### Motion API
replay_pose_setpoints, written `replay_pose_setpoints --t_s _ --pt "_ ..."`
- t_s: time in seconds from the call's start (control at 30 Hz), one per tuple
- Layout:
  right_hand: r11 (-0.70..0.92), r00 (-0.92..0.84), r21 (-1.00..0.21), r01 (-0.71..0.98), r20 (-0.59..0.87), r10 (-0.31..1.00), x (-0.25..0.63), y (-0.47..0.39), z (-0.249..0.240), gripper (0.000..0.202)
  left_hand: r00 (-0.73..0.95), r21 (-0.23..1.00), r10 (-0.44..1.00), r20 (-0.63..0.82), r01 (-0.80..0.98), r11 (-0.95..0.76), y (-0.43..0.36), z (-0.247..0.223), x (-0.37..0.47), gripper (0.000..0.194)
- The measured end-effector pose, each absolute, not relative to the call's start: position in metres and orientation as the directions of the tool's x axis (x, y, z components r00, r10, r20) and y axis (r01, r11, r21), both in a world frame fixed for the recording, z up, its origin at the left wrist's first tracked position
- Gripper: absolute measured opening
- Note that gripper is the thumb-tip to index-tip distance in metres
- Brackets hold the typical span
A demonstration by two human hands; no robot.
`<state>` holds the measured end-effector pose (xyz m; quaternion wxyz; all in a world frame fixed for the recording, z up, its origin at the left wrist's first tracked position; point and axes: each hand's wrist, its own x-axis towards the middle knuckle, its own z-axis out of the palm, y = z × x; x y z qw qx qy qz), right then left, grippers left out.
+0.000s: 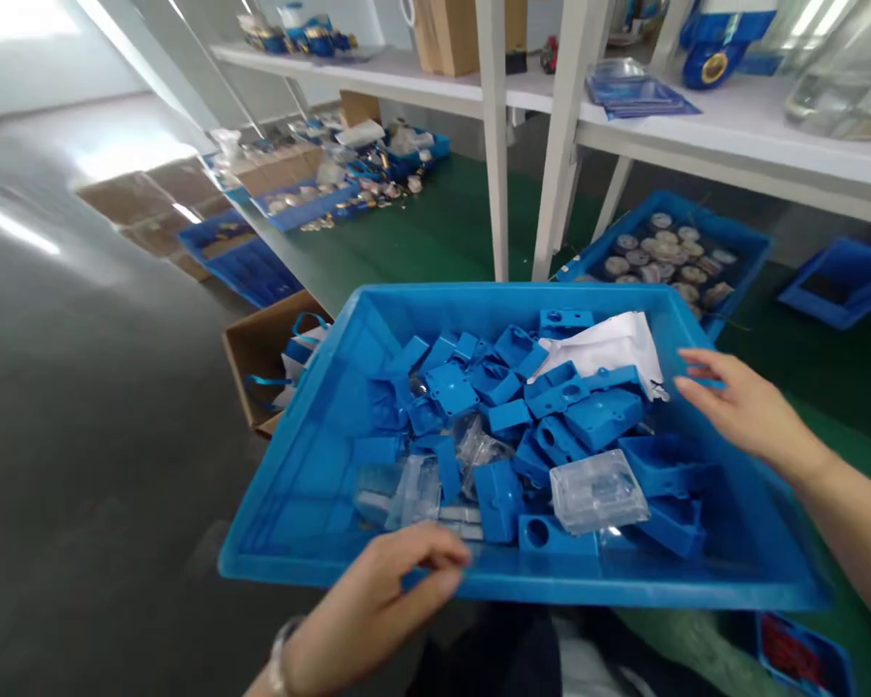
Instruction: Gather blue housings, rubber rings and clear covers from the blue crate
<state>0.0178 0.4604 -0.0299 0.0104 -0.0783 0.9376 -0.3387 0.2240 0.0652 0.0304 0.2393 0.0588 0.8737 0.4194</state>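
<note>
Room: grey floor [79,407] runs wide and bare to my left, green-topped workbench [450,227] ahead, white shelf posts [494,145] rising behind the bin.
Bin: blue plastic bin [319,455] sits tilted in front of me, its near rim across my lap, far rim close to the posts.
Contents: blue plastic housings [595,416] heaped in the middle and right, clear plastic covers [599,489] among them, a white bag [610,348] at the back (the left third of the bin floor lies bare).
Left hand: my left hand [377,605] curls over the near rim, fingers bent, thumb on the inside wall, gripping the edge.
Right hand: my right hand [740,407] is spread, fingers loose, at the right rim; whether it touches the rim I cannot tell.
Neighbours: cardboard box [261,353] just left of the bin, second blue tray [668,252] of round metal parts behind right.
</note>
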Motion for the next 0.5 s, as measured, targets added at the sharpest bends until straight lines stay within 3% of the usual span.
replay_pose_setpoints --t_s 0.07,0.13,0.2,0.27,0.33,0.5 --pt "0.775 -0.993 -0.626 -0.087 -0.006 -0.117 -0.036 0.431 -0.041 0.058 -0.968 0.544 0.002 -0.252 -0.140 0.827 0.015 0.013 0.226 0.028" --pt "0.767 -0.994 -0.641 -0.024 -0.064 -0.085 -0.077 0.412 -0.061 0.065 -0.982 0.282 -0.188 -0.001 -0.180 0.942 -0.020 -0.007 0.227 0.034" --pt "0.735 -0.986 -0.676 0.047 -0.148 -0.073 -0.099 0.400 -0.083 0.061 -0.923 0.090 -0.331 0.196 -0.319 0.943 -0.040 -0.021 0.228 0.038" --pt "0.698 -0.971 -0.708 0.106 -0.224 -0.080 -0.104 0.393 -0.100 0.055 -0.841 0.058 -0.459 0.286 -0.463 0.884 -0.048 -0.026 0.230 0.041" --pt "0.671 -0.956 -0.728 0.142 -0.277 -0.099 -0.099 0.386 -0.108 0.053 -0.773 0.119 -0.558 0.303 -0.550 0.827 -0.047 -0.025 0.232 0.043" --pt "0.644 -0.932 -0.756 0.117 -0.307 -0.191 -0.076 0.357 -0.089 0.048 -0.733 0.210 -0.615 0.290 -0.578 0.788 -0.041 -0.022 0.233 0.039"
